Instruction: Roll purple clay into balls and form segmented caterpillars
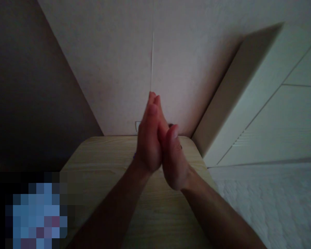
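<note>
One dark wall (28, 86) fills the left side, its edge slanting down toward the back of the surface. Below it, in the lower left corner, sits a pixelated patch (36, 214) of blue blocks with a few purple ones; what it covers cannot be told. Next comes the surface (98, 164), pale wood with visible grain and rounded back corners, which reaches across the middle beneath both forearms. Just left of the left wrist, a small purple thing (134, 156) peeks out, mostly hidden.

The left hand (150, 138) stands over the surface with its fingers straight and pointing away, its palm laid against the other hand. Behind its fingers rises a pale wall (114, 62), marked by a thin vertical line (152, 58) that runs down to the fingertips. A light-edged fitting (137, 126) shows low on that wall, partly covered by the hand.

The right hand (174, 155) meets the left palm to palm, thumb up, its grip unclenched too; anything between the palms would be out of sight. Behind its thumb, a small dark thing (171, 125) is partly hidden near the back edge of the surface.

Farther right leans pale furniture (269, 121) with grooved lines, and below it spreads a white quilted cloth (264, 200).
</note>
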A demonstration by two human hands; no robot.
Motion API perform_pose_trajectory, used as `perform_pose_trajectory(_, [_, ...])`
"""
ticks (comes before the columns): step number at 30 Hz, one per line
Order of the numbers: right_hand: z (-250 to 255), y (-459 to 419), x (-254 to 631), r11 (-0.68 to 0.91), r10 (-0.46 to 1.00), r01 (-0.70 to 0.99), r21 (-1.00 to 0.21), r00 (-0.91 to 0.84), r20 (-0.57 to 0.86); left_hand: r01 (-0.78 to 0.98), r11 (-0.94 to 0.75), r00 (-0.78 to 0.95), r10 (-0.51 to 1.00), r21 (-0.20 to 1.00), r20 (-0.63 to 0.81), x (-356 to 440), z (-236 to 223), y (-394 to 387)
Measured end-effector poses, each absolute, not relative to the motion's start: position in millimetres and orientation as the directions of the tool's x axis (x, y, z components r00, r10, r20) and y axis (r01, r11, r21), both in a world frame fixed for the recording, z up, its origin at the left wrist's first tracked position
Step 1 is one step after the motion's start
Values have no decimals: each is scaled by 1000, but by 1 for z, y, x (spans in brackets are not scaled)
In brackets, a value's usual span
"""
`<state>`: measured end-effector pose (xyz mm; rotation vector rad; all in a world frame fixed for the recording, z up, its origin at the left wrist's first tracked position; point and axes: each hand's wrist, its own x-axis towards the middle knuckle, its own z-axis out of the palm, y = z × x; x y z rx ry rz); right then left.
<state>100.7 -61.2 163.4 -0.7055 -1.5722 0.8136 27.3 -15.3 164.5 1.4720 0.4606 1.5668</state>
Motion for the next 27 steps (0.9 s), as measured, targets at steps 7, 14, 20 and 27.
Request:
perform_pose_trajectory(7, [165,-77,88,650,748,144,-746,-295,595,-565,-204,28,964,799,265,3,187,9])
perform_pose_trajectory(14, [150,-35,110,728,663,397,-559,-198,722,-467,-282,206,887,838,413,33,161,2])
perform_pose_trajectory(20, [149,-36,109,709,705,291,-642,-268,656,-549,-155,127,956,821,266,3,173,11])
perform_pose_trajectory(27, [158,-62,93,774,633,284,-566,-347,692,-659,-85,209,934,748,290,8,184,3])
